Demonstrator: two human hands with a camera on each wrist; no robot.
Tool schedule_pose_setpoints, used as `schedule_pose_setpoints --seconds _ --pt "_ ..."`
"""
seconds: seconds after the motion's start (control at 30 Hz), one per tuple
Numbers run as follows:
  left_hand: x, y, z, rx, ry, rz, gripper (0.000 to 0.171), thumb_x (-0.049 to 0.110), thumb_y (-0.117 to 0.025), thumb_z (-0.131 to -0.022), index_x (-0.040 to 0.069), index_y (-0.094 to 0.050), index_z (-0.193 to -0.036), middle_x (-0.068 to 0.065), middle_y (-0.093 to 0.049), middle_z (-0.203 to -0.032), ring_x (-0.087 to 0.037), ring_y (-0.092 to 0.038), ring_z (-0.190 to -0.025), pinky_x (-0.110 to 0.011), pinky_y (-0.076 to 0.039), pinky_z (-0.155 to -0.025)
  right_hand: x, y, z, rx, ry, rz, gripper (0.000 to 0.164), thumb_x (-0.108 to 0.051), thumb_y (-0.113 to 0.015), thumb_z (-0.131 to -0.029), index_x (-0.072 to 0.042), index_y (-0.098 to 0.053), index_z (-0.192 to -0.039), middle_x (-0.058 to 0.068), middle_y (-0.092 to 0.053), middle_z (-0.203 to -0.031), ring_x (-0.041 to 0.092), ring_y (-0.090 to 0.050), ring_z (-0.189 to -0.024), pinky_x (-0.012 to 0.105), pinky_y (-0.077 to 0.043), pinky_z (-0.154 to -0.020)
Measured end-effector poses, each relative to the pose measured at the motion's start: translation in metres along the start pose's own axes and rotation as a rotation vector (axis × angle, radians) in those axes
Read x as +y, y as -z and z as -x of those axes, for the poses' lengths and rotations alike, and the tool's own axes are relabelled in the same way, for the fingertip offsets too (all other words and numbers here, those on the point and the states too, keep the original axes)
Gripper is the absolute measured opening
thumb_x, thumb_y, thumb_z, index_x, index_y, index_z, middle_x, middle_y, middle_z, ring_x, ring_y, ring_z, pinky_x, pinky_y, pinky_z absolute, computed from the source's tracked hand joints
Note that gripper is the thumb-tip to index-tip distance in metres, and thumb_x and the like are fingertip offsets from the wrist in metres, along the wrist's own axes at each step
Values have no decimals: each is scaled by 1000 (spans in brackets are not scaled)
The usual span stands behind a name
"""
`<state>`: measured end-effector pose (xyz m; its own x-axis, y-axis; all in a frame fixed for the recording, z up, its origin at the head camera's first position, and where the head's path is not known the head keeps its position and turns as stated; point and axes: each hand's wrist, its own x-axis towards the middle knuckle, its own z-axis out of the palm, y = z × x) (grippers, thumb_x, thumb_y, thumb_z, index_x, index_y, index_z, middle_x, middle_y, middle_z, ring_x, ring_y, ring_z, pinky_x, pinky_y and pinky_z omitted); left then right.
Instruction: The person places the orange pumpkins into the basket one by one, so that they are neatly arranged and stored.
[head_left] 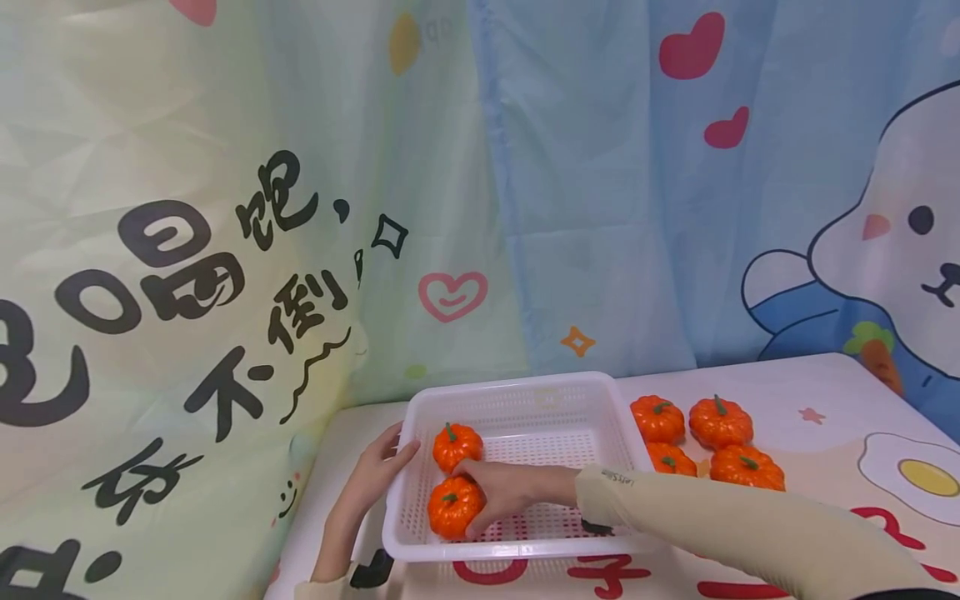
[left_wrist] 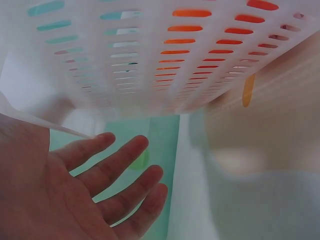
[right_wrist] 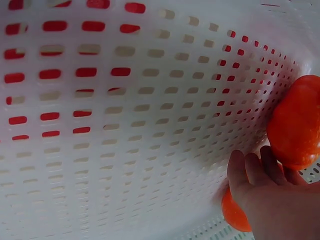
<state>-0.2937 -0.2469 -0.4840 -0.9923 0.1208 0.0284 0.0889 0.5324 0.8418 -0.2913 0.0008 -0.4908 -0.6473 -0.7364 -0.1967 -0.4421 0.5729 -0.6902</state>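
Note:
A white perforated plastic basket [head_left: 517,550] stands on the table with two small orange pumpkins in its left end. My right hand [head_left: 504,493] reaches in and holds the nearer pumpkin [head_left: 453,510], its fingers around the right side. The farther pumpkin [head_left: 457,446] lies just beyond, close to the fingertips. In the right wrist view, the fingers of the right hand [right_wrist: 270,185] lie against the held pumpkin [right_wrist: 297,122]. My left hand [head_left: 375,471] is at the basket's left rim, thumb over the edge. Its fingers [left_wrist: 120,162] extend loosely outside the wall in the left wrist view.
Several more orange pumpkins [head_left: 722,422] with green stems sit on the table right of the basket. The printed tablecloth [head_left: 817,450] shows a fried egg and red characters. A patterned curtain [head_left: 585,208] hangs behind the table and along its left side.

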Motion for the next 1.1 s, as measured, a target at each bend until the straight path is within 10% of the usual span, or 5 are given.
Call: schedule_pose_setpoints --seconds 1.1 --pt "-2 0 -1 -15 -18 10 52 29 -65 -97 16 -51 -146 -18 -61 -139 -34 -65 -116 -43 -63 -81 -17 65 31 69 -16 -58 77 -37 -82 -81 -12 -46 -145 10 -55 -145 28 -50 -136 50 -46 -111"
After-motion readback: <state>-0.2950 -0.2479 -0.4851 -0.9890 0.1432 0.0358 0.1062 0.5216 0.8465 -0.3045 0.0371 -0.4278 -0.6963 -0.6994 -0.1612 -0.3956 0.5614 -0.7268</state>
